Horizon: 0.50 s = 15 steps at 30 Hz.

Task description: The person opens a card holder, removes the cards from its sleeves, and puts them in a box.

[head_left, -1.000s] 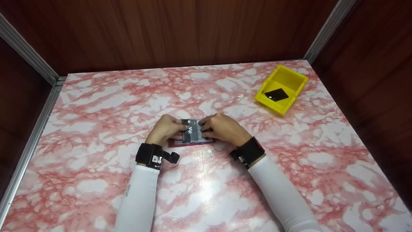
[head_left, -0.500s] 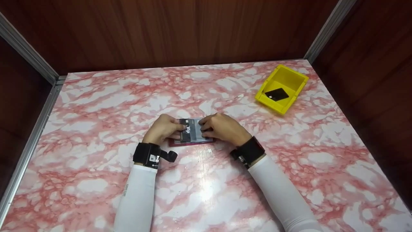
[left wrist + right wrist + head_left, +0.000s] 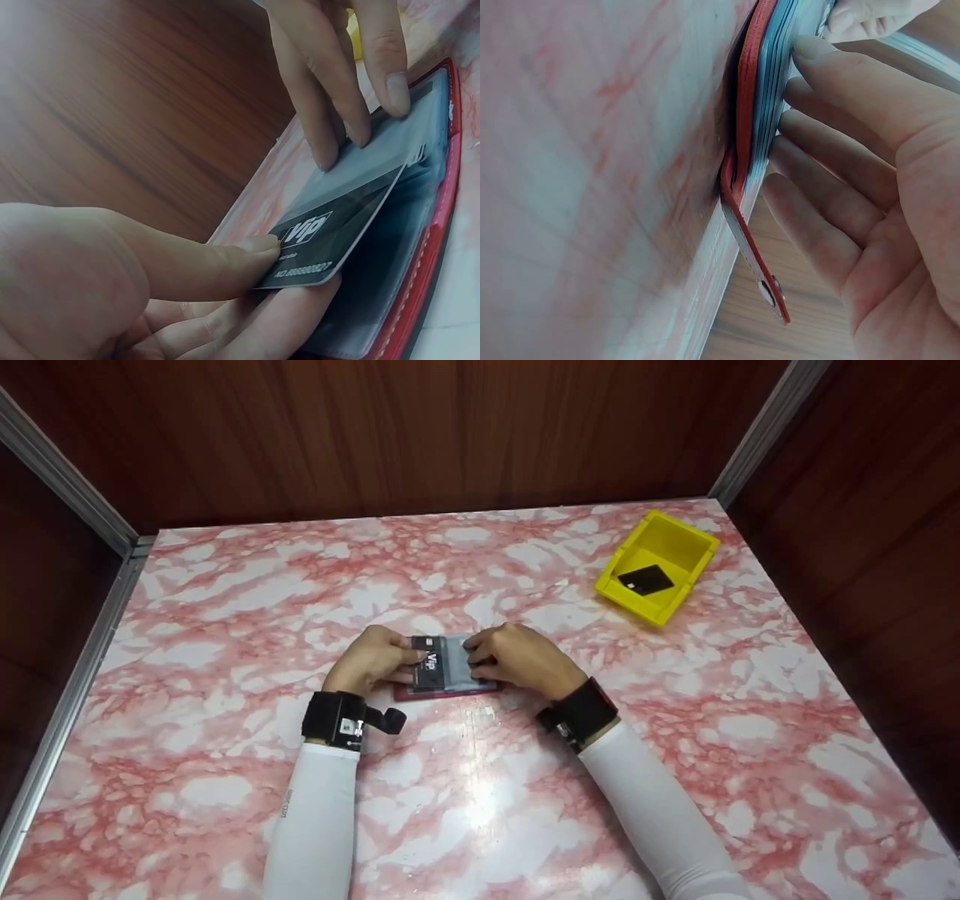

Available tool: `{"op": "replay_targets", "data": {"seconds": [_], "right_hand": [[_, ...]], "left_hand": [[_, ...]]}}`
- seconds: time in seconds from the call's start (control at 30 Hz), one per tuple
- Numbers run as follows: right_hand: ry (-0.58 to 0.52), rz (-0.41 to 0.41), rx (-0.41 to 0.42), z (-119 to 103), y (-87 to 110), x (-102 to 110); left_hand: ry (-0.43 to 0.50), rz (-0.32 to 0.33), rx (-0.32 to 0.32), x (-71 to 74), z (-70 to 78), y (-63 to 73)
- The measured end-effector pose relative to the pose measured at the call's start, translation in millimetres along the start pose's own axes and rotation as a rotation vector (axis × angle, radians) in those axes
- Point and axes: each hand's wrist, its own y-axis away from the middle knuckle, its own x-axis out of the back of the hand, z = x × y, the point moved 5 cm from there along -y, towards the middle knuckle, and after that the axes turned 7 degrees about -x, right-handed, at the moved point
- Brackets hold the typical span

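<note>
A red card holder [image 3: 403, 695] with clear plastic sleeves [image 3: 461, 662] lies on the table between both hands. My left hand [image 3: 373, 658] pinches a black card marked "Vip" [image 3: 322, 229], thumb on top and fingers beneath. In the left wrist view the card's far end is still within a clear sleeve, while its near end sticks out, tilted up. My right hand [image 3: 525, 658] rests its fingertips on the sleeves at the holder's right side. The right wrist view shows its fingers fairly straight against the stacked sleeve edges, near a red strap with a snap [image 3: 757, 262].
A yellow bin [image 3: 634, 604] stands at the back right of the pink-and-white marbled table [image 3: 300, 585]. One black card [image 3: 646, 580] lies inside it. Dark wood panels [image 3: 420, 442] enclose the back and sides.
My left hand has moved left with the Vip card, which has slid leftward along the sleeve and bared more of it. The right hand has stayed in place.
</note>
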Motion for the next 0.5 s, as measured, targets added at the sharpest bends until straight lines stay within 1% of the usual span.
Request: {"op": "replay_targets", "data": {"seconds": [0.13, 0.3, 0.5], "right_hand": [[0.001, 0.000, -0.011, -0.2, 0.1, 0.8], [-0.003, 0.001, -0.015, -0.8, 0.7, 1.8], [-0.010, -0.005, -0.016, -0.6, 0.5, 1.1]], "left_hand": [[0.000, -0.004, 0.010, 4.9, 0.5, 2.3], [0.007, -0.001, 0.008, 10.8, 1.3, 4.7], [0.007, -0.005, 0.006, 13.4, -0.1, 5.0]]}}
